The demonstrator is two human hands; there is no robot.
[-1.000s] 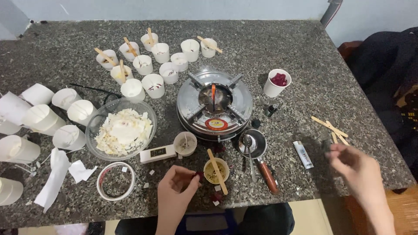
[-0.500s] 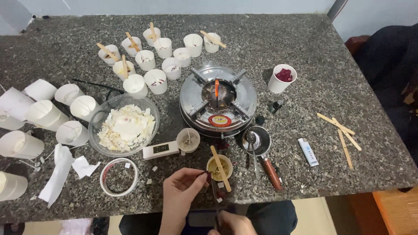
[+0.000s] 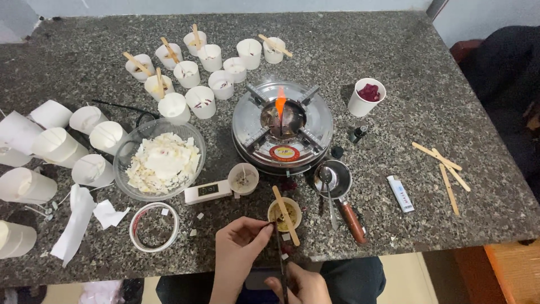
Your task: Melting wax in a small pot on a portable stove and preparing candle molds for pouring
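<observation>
My left hand [image 3: 239,254] is at the table's near edge, thumb and forefinger pinched on a thin dark strand [image 3: 270,224] at the rim of a small paper cup [image 3: 279,215]. The cup holds yellowish wax, and a wooden stick [image 3: 286,207] leans in it. My right hand [image 3: 306,287] is low at the frame's bottom edge, closed on a thin dark tool [image 3: 279,260] that points up toward the cup. What kind of tool it is cannot be made out.
A round metal burner [image 3: 283,125] with a live flame [image 3: 279,104] stands just behind the cup. Nearby are a small ladle [image 3: 341,192], a glass bowl of wax flakes [image 3: 160,160], a thermometer [image 3: 207,192], a tape ring [image 3: 154,226], several white cups [image 3: 201,62], a lighter [image 3: 400,193] and loose sticks [image 3: 444,169].
My right hand has left the right side of the table and come to the near edge below the cup, now holding the dark tool. My left hand stayed pinched by the cup.
</observation>
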